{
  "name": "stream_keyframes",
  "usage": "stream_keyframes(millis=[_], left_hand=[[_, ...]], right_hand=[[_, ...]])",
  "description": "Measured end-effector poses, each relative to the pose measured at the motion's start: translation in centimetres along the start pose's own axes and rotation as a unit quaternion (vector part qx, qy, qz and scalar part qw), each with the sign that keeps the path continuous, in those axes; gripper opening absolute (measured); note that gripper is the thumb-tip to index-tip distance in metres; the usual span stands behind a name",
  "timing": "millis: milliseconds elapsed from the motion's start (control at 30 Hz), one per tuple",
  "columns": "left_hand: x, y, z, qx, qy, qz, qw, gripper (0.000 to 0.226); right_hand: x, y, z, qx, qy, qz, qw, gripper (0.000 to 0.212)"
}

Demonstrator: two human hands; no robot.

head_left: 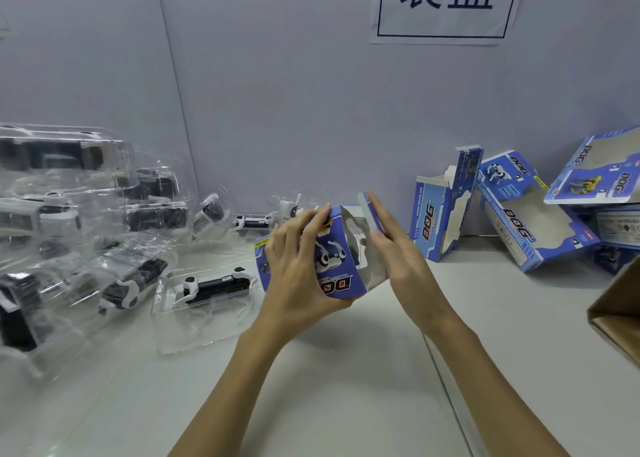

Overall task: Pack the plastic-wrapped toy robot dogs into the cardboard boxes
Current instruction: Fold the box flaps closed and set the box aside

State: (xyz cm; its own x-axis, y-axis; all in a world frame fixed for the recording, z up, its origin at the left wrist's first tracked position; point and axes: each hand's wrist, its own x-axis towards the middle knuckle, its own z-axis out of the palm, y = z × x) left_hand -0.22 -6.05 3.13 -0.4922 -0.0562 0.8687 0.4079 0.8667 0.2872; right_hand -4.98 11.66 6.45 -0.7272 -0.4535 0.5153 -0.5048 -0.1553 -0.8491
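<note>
I hold 1 blue box (332, 259) above the white table (346, 370), my left hand (298, 269) curled round its left side. My right hand (391, 248) lies flat, fingers straight, against the box's right flap. Just left of the box, the nearest wrapped dog (214, 285) lies with its long axis pointing at the box, closer to my left hand. Further left sit more wrapped dogs (69, 214); right of the box, spare boxes (519, 210).
</note>
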Motion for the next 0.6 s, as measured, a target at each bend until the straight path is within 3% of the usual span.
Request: stream_keyframes(millis=[167,267,600], left_hand=[[-0.5,0.4,0.6,0.042,-0.024,0.006,0.999,0.116],[-0.7,0.6,0.6,0.058,-0.035,0.005,0.998,0.117],[-0.7,1.0,0.4,0.055,-0.039,-0.022,0.997,0.121]], right_hand=[[-0.5,1.4,1.6,-0.042,0.035,0.015,0.998,0.055],[-0.7,2.0,1.9,-0.011,0.049,0.025,0.998,0.057],[-0.6,2.1,1.2,-0.004,0.062,0.031,0.998,0.05]])
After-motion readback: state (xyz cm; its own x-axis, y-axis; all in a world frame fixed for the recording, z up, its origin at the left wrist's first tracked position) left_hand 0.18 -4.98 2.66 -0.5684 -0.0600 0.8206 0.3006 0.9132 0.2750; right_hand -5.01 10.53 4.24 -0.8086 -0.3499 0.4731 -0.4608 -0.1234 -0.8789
